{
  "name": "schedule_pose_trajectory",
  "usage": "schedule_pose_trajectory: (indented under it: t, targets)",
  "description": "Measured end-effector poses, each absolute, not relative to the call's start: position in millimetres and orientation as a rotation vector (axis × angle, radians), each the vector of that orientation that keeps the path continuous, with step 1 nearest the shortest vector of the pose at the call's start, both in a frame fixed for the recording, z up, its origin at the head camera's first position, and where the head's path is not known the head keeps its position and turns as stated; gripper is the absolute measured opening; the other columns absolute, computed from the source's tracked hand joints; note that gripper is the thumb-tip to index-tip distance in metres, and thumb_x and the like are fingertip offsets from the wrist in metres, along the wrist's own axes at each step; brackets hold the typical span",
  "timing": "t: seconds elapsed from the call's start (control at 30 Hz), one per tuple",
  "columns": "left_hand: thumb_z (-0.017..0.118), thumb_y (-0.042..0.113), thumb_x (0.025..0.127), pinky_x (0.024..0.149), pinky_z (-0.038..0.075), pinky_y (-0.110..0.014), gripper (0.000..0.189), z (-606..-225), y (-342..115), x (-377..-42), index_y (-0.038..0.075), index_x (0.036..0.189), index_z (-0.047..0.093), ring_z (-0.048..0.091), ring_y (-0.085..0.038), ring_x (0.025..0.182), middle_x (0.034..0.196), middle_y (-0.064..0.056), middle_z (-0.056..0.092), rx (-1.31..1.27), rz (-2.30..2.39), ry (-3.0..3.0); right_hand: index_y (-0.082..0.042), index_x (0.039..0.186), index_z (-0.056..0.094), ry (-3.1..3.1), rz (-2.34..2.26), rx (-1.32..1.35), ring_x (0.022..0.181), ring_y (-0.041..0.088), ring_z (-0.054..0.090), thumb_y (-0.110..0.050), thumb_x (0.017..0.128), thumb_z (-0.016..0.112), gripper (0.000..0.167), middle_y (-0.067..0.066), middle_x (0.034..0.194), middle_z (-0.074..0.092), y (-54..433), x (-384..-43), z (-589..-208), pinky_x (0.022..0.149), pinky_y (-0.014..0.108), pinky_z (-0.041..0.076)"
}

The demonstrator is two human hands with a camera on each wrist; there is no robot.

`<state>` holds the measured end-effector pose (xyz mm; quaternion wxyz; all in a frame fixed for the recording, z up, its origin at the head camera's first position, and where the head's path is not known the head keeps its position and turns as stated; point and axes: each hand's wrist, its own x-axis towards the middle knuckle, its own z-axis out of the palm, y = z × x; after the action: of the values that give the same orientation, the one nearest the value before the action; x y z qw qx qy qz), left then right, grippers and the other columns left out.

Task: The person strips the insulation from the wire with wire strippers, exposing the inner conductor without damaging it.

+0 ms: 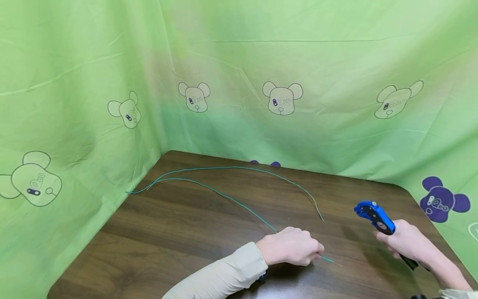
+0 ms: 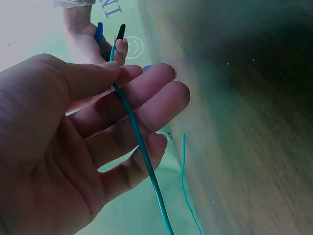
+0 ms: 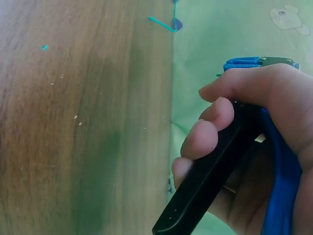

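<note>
My left hand (image 1: 293, 247) is low over the table and pinches a thin teal wire (image 2: 142, 147) between thumb and index finger, while its other fingers are loosely bent. Beyond the fingertips, a short teal end runs into a thin bare tip (image 1: 337, 264). Behind the hand, the wire runs back toward the table's far left. In my right hand (image 1: 412, 241), at the right, I grip a blue and black wire stripper (image 1: 378, 219). Its head points up and left, apart from the wire. The right wrist view shows its black handle (image 3: 205, 176) under my curled fingers.
Another teal strand (image 1: 234, 167) arcs across the back of the brown wooden table (image 1: 168, 236). The strands come together at the left edge. Small teal and pale scraps dot the tabletop. Green printed cloth (image 1: 231, 62) hangs behind and beside the table.
</note>
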<state>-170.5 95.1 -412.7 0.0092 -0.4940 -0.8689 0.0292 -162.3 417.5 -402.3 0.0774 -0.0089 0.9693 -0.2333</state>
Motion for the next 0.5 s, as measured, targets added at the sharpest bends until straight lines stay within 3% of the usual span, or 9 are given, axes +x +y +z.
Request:
schedule_pose_trajectory:
  t: [0.3, 0.5]
  targets:
    - [0.052, 0.038, 0.101, 0.048, 0.039, -0.02, 0.019, -414.1, 100.3, -170.0, 0.034, 0.083, 0.059, 0.046, 0.002, 0.057, 0.065, 0.021, 0.05, -1.548, 0.098, -2.751, -0.007, 0.074, 0.055, 2.898, -0.627, -0.083, 0.046, 0.014, 0.057, -0.021, 0.093, 0.062, 0.025, 0.002, 0.056, 0.057, 422.9, -158.7, -408.0, 0.048, 0.026, 0.043]
    - [0.053, 0.038, 0.1, 0.048, 0.039, -0.021, 0.02, -416.7, 105.0, -169.7, 0.035, 0.081, 0.058, 0.047, 0.002, 0.058, 0.065, 0.021, 0.05, -1.542, 0.101, -2.769, -0.008, 0.081, 0.06, 2.904, -0.538, -0.085, 0.049, 0.013, 0.058, -0.019, 0.09, 0.064, 0.015, 0.0, 0.059, 0.059, 419.8, -157.2, -406.7, 0.051, 0.024, 0.039]
